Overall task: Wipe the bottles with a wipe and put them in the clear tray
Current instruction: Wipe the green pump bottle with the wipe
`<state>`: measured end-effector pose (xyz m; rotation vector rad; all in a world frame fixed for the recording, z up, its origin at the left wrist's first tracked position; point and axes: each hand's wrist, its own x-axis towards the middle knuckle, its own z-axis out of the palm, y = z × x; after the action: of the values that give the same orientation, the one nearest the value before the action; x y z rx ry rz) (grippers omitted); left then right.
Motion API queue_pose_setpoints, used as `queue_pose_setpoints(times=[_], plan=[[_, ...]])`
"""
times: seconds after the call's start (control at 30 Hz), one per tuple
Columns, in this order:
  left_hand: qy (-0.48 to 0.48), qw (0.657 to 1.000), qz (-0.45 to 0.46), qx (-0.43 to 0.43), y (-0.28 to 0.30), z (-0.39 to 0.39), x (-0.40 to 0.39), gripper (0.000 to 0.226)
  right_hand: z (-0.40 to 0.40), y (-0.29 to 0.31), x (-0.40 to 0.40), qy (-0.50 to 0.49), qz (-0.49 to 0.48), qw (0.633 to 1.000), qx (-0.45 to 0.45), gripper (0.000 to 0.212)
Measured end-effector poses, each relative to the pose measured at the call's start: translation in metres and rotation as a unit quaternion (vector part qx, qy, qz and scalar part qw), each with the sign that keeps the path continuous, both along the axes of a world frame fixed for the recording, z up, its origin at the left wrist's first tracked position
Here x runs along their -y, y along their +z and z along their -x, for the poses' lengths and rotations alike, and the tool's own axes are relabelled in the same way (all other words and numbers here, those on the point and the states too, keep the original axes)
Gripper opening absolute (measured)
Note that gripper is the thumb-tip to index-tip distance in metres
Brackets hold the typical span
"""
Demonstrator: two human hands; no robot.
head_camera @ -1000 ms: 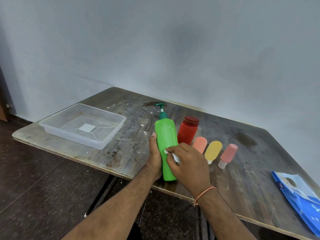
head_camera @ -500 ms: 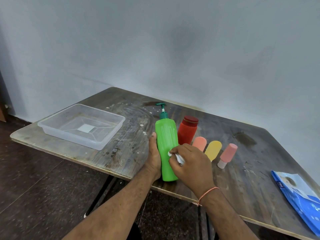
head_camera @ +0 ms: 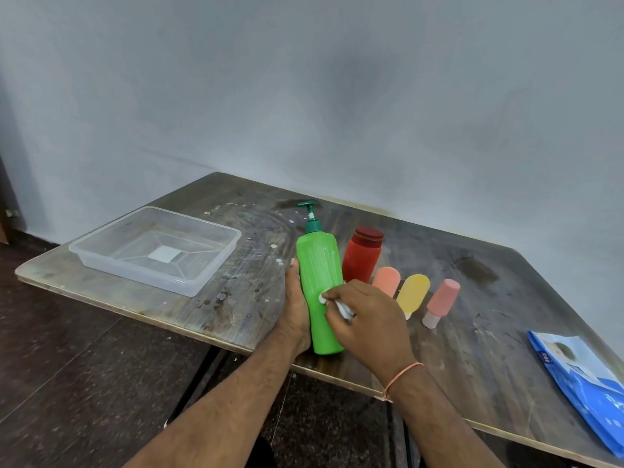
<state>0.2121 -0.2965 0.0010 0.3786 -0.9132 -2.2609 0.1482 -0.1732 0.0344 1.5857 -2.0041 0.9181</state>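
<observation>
A tall green pump bottle (head_camera: pixel 317 271) stands near the table's front edge. My left hand (head_camera: pixel 294 305) grips its lower left side from behind. My right hand (head_camera: pixel 368 319) pinches a small white wipe (head_camera: pixel 337 304) and presses it against the bottle's front. Behind and to the right stand a red bottle (head_camera: pixel 362 256), an orange bottle (head_camera: pixel 386 280), a yellow bottle (head_camera: pixel 412 293) and a pink bottle (head_camera: pixel 442 300) with its white cap down. The clear tray (head_camera: pixel 199 282) sits at the left with no bottle in it.
A blue wipe packet (head_camera: pixel 584 376) lies at the table's right front corner. The worn wooden table (head_camera: pixel 506 298) stands against a grey wall, with dark floor below its front edge.
My right hand with the wipe has slid slightly along the green bottle's front. The bottle and my left hand stay in place.
</observation>
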Motion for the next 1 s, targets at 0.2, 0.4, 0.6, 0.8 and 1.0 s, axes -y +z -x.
queue_pose_setpoints(times=[0.2,0.4,0.6,0.8,1.0], plan=[[-0.003,1.0,-0.008,0.0,-0.004,0.0,0.005,0.084,0.007,-0.001,0.003,-0.041,0.012,0.999,0.004,0.014],[-0.016,1.0,-0.018,-0.013,-0.005,0.002,0.007,0.083,0.003,-0.001,0.0,0.001,0.008,1.0,0.003,0.01],[-0.005,1.0,-0.012,-0.018,-0.011,0.006,0.008,0.085,0.003,0.003,0.007,-0.024,0.018,1.0,-0.001,0.013],[-0.01,1.0,-0.003,-0.016,-0.008,0.005,0.007,0.087,0.009,0.002,0.001,-0.033,0.022,0.999,-0.006,0.01],[-0.018,1.0,-0.011,-0.016,-0.009,0.005,0.008,0.087,0.006,0.001,-0.001,0.001,0.01,1.0,0.004,0.012]])
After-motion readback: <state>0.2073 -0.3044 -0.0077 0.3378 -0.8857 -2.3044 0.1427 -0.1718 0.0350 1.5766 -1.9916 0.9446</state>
